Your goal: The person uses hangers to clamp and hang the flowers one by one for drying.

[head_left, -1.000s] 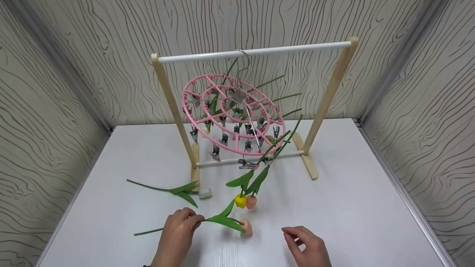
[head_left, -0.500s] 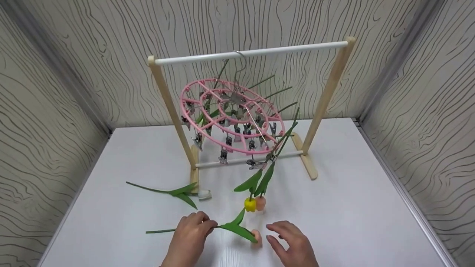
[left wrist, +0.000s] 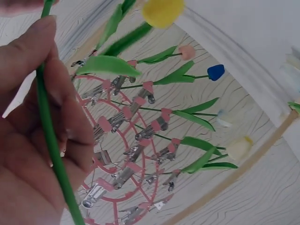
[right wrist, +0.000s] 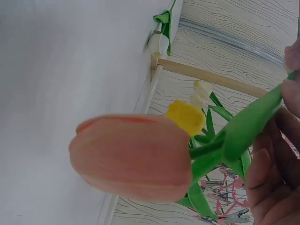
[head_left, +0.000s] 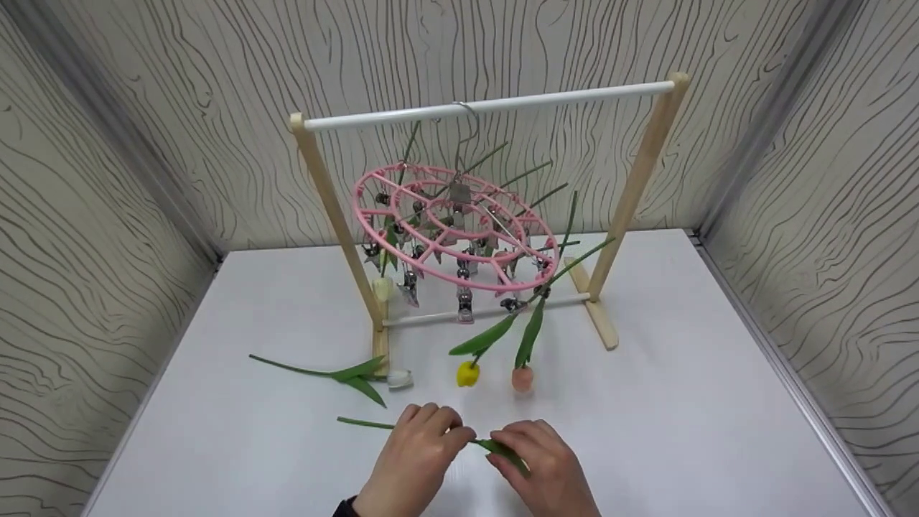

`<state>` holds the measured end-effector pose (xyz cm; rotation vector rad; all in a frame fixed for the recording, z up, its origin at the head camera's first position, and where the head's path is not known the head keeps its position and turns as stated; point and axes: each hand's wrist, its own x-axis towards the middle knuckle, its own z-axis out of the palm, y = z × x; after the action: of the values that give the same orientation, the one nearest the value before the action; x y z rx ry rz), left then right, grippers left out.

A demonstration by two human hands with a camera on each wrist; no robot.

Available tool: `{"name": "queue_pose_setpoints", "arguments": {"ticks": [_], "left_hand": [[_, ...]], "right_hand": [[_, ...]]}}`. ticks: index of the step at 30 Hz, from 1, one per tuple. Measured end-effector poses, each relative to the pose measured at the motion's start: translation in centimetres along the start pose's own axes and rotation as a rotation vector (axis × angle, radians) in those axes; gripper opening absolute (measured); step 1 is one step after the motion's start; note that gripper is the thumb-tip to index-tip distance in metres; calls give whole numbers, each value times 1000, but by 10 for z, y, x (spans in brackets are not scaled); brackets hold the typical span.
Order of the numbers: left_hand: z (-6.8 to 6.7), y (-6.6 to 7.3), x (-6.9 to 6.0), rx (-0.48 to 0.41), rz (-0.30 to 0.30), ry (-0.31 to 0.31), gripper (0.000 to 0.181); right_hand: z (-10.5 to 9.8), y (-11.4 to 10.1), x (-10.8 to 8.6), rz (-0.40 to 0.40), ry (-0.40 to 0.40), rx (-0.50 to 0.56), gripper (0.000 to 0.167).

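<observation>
Both hands are on one artificial pink tulip [right wrist: 136, 157], held level above the white table. My left hand [head_left: 423, 452] pinches its green stem [left wrist: 49, 122] between thumb and fingers. My right hand [head_left: 542, 459] pinches the same tulip by the leaves, close to the left fingertips; its flower head is hidden behind that hand in the head view. Beyond the hands hangs a round pink clip hanger [head_left: 459, 282], tilted, with metal clips. A yellow tulip [head_left: 468, 374] and another pink tulip [head_left: 523, 380] hang head down from its near right edge.
The hanger hooks onto the white bar [head_left: 560, 99] of a wooden rack [head_left: 642, 187]. Several more tulips, one blue [left wrist: 216, 72], hang from its far side. A white tulip [head_left: 399, 379] lies on the table [head_left: 682, 402] by the rack's left foot.
My left hand has carried the pink tulip to the right. My right hand has moved left and taken hold by the leaves. The hanger has swung round, and its hanging yellow and pink tulips stand farther apart.
</observation>
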<state>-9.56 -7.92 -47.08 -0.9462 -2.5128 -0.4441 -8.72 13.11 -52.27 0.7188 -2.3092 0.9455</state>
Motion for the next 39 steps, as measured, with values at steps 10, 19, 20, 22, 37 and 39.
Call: {"name": "queue_pose_setpoints", "arguments": {"ticks": [10, 19, 20, 22, 37, 39], "left_hand": [[-12, 6, 36, -102, 86, 170, 10], [-25, -28, 73, -432, -148, 503, 10], [-25, -30, 77, -472, -185, 485, 14], [-23, -33, 85, -542, -249, 416, 22], [-16, -32, 122, -636, -276, 214, 26], [-14, -31, 122, -685, -270, 224, 26]], "right_hand": [[-11, 14, 4, 4, 109, -143, 32], [-34, 40, -4, 128, 153, -170, 34], [-36, 42, -4, 133, 163, -161, 35], [-38, 46, -5, 134, 184, -128, 37], [-45, 45, 3, 269, 193, 10, 37], [-46, 43, 5, 313, 180, 32, 36]]}}
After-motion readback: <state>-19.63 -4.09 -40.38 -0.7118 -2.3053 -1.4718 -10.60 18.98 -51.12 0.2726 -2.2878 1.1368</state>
